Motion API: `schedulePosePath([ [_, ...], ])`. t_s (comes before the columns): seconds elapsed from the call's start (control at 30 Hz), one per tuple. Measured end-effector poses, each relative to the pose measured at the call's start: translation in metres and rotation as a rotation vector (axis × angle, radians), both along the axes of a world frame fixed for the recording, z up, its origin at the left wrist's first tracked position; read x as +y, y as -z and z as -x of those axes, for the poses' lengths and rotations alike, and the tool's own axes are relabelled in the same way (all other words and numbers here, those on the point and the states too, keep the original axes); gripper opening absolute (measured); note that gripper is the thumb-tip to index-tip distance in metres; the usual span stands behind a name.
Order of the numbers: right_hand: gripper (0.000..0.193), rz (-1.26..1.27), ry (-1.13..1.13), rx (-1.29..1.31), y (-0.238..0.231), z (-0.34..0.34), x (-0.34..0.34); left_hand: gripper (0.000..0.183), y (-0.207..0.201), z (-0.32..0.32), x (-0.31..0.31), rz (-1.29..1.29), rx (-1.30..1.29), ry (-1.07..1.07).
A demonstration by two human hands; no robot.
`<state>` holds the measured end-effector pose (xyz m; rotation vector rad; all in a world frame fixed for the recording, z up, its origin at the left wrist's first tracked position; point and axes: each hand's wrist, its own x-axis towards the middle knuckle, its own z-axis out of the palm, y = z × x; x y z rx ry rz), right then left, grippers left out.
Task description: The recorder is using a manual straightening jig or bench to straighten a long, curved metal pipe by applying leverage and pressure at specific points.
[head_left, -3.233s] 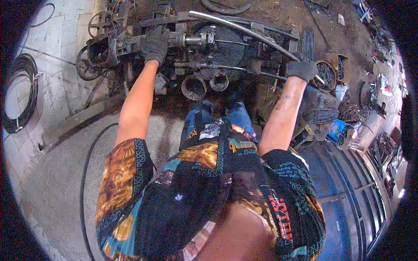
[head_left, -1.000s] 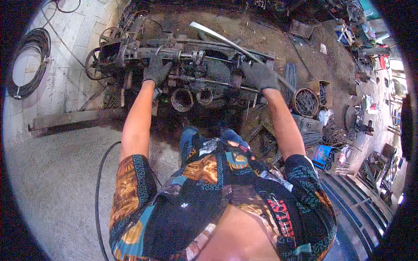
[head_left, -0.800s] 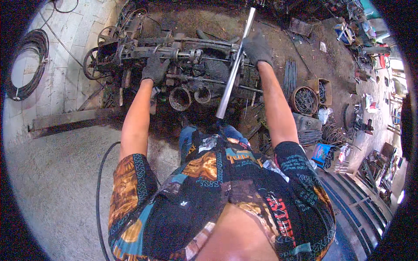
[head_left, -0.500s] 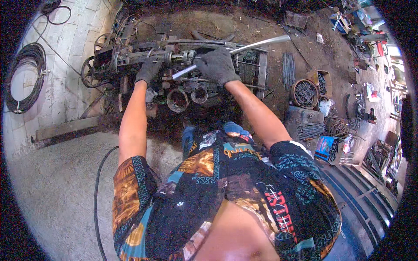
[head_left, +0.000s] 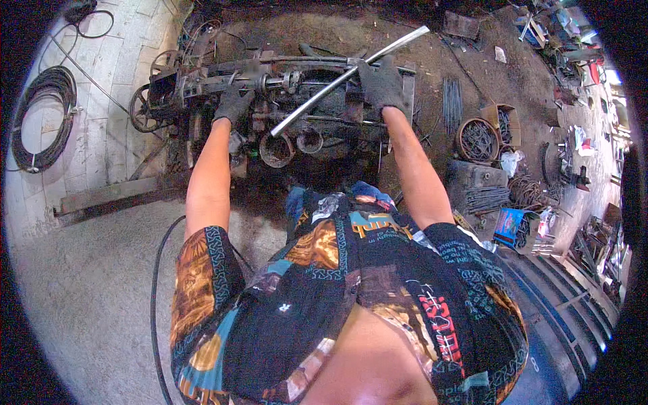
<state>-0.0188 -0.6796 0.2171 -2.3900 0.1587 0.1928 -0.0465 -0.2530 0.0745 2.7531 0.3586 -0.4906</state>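
A dark machine (head_left: 317, 74) with bars, shafts and wheels lies in front of me. My left hand (head_left: 235, 102), in a dark work glove, is curled at a part near the machine's left shaft; that part is mostly covered by the fingers. A straight shiny metal rod (head_left: 317, 101) slants across the machine, its near end above the round openings (head_left: 277, 150) and its far end beyond the machine's right side. My right hand (head_left: 380, 84), also gloved, is right beside the rod at the machine's right end. Its fingers are too dark to make out, and none visibly cross the rod.
A coil of black cable (head_left: 46, 118) hangs on the left wall. On the right floor are a round container (head_left: 476, 140) of metal pieces, a bundle of thin rods (head_left: 452, 104) and a blue package (head_left: 509, 224). A black hose (head_left: 155, 304) runs along the floor at left.
My right hand has moved right and slightly up along the rod. The rod has turned steeper and shows its whole length; before, my right hand covered its middle. The left hand moved slightly.
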Motion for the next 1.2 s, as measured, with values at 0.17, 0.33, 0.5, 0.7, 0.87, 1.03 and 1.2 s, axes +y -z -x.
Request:
schedulePosePath([
  [0.17,0.038,0.184,0.117,-0.315,0.091,-0.051,0.016,0.077,0.003,-0.019,-0.026,0.035,-0.182,0.184],
  [0.33,0.039,0.057,-0.170,-0.275,0.043,-0.030,0.044,0.074,0.037,-0.003,0.041,0.071,-0.136,0.126],
  [0.5,0.048,0.304,-0.377,-0.707,0.033,-0.001,0.020,0.072,0.014,-0.005,0.002,0.194,-0.124,0.030],
  [0.7,0.028,-0.252,-0.254,-0.432,0.110,0.085,-0.013,0.073,-0.039,0.022,-0.046,-0.062,-0.144,0.034],
  [0.87,0.028,-0.862,0.361,0.129,0.188,0.036,-0.016,0.079,-0.028,0.081,-0.045,0.019,-0.344,0.010],
  [1.03,0.044,-1.446,0.851,0.457,0.144,-0.001,-0.015,0.082,-0.042,0.106,-0.104,-0.015,-0.058,-0.112],
  [1.2,0.042,-1.839,0.744,0.111,0.175,-0.027,-0.047,0.081,-0.024,0.149,-0.063,-0.082,-0.152,-0.088],
])
